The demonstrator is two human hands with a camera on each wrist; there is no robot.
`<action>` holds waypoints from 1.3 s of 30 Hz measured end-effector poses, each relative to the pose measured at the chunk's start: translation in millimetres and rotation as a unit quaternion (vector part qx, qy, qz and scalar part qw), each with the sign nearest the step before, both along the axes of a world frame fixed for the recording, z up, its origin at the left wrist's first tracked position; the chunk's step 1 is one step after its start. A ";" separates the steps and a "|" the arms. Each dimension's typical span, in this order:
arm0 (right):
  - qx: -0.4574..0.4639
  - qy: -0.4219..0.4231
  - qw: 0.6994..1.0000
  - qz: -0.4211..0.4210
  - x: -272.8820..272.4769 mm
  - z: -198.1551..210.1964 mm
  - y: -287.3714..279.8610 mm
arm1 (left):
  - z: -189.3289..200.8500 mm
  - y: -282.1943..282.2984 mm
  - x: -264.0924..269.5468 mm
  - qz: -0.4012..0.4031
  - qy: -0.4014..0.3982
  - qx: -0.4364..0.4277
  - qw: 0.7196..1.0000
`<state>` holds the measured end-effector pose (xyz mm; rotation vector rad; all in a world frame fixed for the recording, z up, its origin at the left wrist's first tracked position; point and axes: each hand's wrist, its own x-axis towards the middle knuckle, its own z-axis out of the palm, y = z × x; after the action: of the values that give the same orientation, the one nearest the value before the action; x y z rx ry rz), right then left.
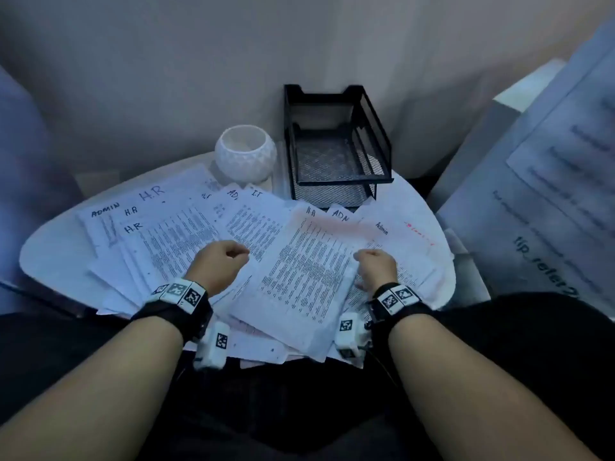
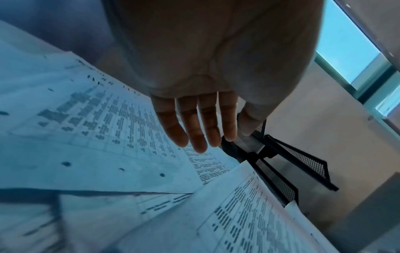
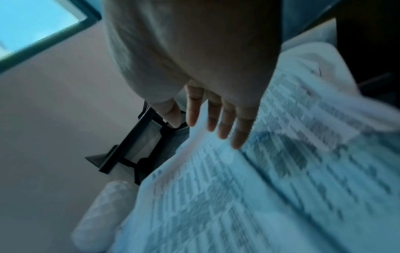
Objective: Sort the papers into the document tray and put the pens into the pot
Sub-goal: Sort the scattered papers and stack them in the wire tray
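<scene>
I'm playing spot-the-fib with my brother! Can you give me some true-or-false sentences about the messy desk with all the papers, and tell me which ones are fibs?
1. The black mesh document tray has papers stacked in it. False: both its levels look empty.
2. The white pot stands left of the tray. True.
3. Pens stick out of the pot. False: no pens show in it.
4. The papers lie spread over the table, some marked "H.R". True.
5. The left hand holds a pen. False: its fingers are straight and hold nothing.
6. The right hand is above the papers. True.
</scene>
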<state>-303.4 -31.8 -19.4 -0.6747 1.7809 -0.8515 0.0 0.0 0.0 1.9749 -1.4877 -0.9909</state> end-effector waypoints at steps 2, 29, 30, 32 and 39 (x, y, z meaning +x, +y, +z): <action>0.027 0.014 1.000 0.001 -1.0 -5.6 3.4 | 1.7 5.9 2.5 -0.006 -0.009 0.008 1.000; -0.091 -0.164 0.981 0.052 11.5 -5.6 -6.5 | -10.4 -10.8 -18.4 0.054 0.159 0.051 0.984; -0.089 -0.141 0.985 0.039 8.8 -7.7 -8.6 | -13.4 -8.8 -17.9 0.048 0.156 0.045 0.986; -0.085 -0.043 0.995 -0.017 -2.8 -15.5 -14.6 | -16.2 -4.6 -14.1 0.060 0.145 0.032 0.987; 0.038 0.160 0.970 -0.180 -58.9 -27.2 -5.0 | -13.9 7.1 8.2 0.147 0.150 -0.032 0.977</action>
<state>-362.3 -36.7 -46.6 -0.4622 2.2624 -0.9480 8.2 7.1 -13.9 1.8355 -1.0186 -1.0414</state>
